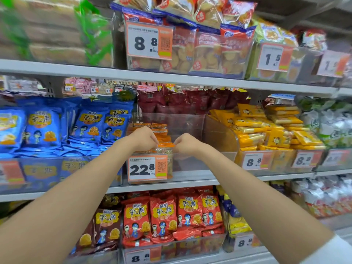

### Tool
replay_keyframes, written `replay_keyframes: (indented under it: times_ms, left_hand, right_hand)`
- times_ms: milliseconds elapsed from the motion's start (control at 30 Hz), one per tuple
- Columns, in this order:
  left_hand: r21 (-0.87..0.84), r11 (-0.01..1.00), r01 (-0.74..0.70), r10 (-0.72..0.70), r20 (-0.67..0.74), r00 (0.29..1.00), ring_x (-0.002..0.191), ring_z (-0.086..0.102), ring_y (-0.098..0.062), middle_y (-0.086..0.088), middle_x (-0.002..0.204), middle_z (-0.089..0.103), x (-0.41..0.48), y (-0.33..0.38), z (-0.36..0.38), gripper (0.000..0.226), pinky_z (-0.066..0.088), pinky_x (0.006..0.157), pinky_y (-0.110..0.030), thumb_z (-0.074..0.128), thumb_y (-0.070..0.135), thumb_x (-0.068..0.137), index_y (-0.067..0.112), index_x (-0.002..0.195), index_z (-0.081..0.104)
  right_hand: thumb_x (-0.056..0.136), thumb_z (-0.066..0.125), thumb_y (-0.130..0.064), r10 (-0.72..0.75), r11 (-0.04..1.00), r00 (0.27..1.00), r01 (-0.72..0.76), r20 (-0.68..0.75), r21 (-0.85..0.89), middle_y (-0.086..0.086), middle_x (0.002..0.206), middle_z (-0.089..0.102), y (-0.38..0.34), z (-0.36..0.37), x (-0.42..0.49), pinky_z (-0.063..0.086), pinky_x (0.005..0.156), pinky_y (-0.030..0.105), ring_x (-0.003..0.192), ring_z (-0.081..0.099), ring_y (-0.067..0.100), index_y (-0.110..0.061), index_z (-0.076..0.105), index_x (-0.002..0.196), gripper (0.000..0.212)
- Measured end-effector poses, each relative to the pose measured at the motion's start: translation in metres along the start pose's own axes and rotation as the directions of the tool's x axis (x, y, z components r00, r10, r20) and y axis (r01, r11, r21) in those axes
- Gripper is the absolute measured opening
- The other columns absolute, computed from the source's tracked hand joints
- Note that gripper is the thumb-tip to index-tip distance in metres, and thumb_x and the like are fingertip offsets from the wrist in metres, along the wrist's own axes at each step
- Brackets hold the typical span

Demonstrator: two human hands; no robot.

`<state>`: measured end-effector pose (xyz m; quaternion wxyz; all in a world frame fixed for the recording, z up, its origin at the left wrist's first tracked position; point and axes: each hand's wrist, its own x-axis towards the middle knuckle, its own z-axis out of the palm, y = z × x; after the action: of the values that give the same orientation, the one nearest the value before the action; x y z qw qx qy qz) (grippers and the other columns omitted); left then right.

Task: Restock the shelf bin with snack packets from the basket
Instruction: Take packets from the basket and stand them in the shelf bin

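Together, left hand [143, 139] & right hand [187, 145] each pinch 1 orange packet [165, 146] by its top edge, front-left inside clear bin [219, 135]; stacked packets [159, 128] behind it partly hidden by hands, no. unclear.

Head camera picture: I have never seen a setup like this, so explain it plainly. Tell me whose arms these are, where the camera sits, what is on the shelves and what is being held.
There is no machine here. The one picture comes from a camera worn on a person's head, looking forward and down, so the two bare arms are the wearer's own. The left hand and the right hand each pinch one end of an orange packet, at the front of a clear shelf bin. A stack of orange packets sits in the bin's left part; its right part looks bare. A price tag reading 22.8 hangs on its front. Blue packets lie to the left, yellow packets to the right, red packets on the shelf below. No basket is in view.
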<state>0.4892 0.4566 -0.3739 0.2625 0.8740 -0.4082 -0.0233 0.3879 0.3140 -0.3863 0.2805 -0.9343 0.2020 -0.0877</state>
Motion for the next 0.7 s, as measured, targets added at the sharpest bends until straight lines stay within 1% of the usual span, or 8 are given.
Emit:
replay_keyframes:
  times_ms: [67,133,267,333,400,533,633,700]
  left_hand:
    - [0.016,1.0,0.011,-0.011,0.012,1.0,0.103,0.061,-0.016,-0.001,0.11,0.07,-0.001,-0.001,0.001,0.013,0.05,0.096,-0.034,0.067,0.014,0.088,0.014,0.096,0.077]
    - [0.026,1.0,0.012,-0.013,0.006,1.0,0.103,0.061,-0.016,-0.002,0.112,0.07,-0.002,-0.001,0.001,0.013,0.05,0.095,-0.034,0.067,0.013,0.088,0.016,0.096,0.076]
    - [0.009,1.0,0.006,-0.005,-0.11,0.994,0.095,0.061,-0.014,-0.002,0.114,0.069,-0.013,0.006,0.001,0.02,0.047,0.08,-0.026,0.058,0.012,0.092,0.017,0.101,0.075]
    - [-0.006,1.0,-0.002,0.0,-0.223,0.975,0.1,0.062,-0.017,-0.001,0.117,0.068,-0.019,0.013,0.002,0.022,0.049,0.084,-0.029,0.055,0.014,0.092,0.019,0.103,0.074]
    - [-0.033,0.999,-0.04,0.028,-0.301,0.953,0.102,0.063,-0.019,0.001,0.11,0.069,-0.026,0.026,0.008,0.018,0.051,0.089,-0.034,0.056,0.018,0.089,0.026,0.096,0.071]
    - [-0.076,0.972,-0.222,0.184,-0.335,0.924,0.073,0.058,-0.017,0.006,0.074,0.059,-0.044,0.069,0.039,0.009,0.05,0.068,-0.038,0.062,0.017,0.079,0.022,0.078,0.055]
    - [-0.047,0.949,-0.312,0.286,-0.292,0.913,0.064,0.053,-0.017,0.009,0.064,0.054,-0.053,0.102,0.075,0.016,0.045,0.06,-0.036,0.062,0.014,0.074,0.023,0.07,0.05]
    - [-0.066,0.946,-0.318,0.303,-0.174,0.937,0.064,0.054,-0.016,0.009,0.064,0.055,-0.056,0.117,0.105,0.017,0.046,0.062,-0.036,0.063,0.014,0.071,0.023,0.066,0.05]
  right_hand:
    - [0.089,0.062,-0.005,-0.023,0.999,0.998,0.022,0.051,0.024,0.012,0.097,0.068,0.0,0.0,-0.003,0.057,0.085,0.035,0.085,0.066,0.024,0.003,0.068,0.107,0.021]
    - [0.092,0.054,-0.001,-0.042,0.995,0.998,0.038,0.042,0.087,0.01,0.101,0.066,0.0,0.0,-0.007,0.057,0.082,0.034,0.083,0.064,0.019,0.001,0.066,0.113,0.024]
    - [0.091,0.053,-0.003,-0.053,0.982,0.966,0.097,-0.254,0.163,0.008,0.119,0.064,0.005,0.002,-0.014,0.051,0.092,0.034,0.104,0.061,0.021,-0.009,0.061,0.123,0.034]
    - [0.09,0.05,-0.001,-0.072,0.955,0.908,0.182,-0.413,0.234,0.004,0.116,0.065,0.012,0.006,-0.025,0.048,0.091,0.029,0.102,0.058,0.016,-0.012,0.062,0.119,0.033]
    - [0.09,0.049,-0.001,-0.123,0.934,0.828,0.283,-0.547,0.219,0.001,0.109,0.065,0.021,0.01,-0.041,0.048,0.088,0.026,0.096,0.057,0.011,-0.013,0.064,0.113,0.03]
    - [0.084,0.061,-0.011,-0.218,0.922,0.666,0.379,-0.713,0.072,-0.002,0.081,0.056,0.054,0.015,-0.077,0.045,0.066,0.028,0.071,0.052,0.013,-0.014,0.061,0.09,0.007]
    - [0.083,0.064,-0.016,-0.198,0.946,0.682,0.321,-0.704,0.045,-0.008,0.075,0.049,0.093,0.015,-0.106,0.038,0.061,0.023,0.069,0.046,0.01,-0.017,0.054,0.087,0.011]
    - [0.083,0.064,-0.016,-0.156,0.967,0.724,0.25,-0.672,0.045,-0.009,0.074,0.05,0.124,0.018,-0.125,0.039,0.061,0.024,0.069,0.047,0.01,-0.019,0.054,0.087,0.011]
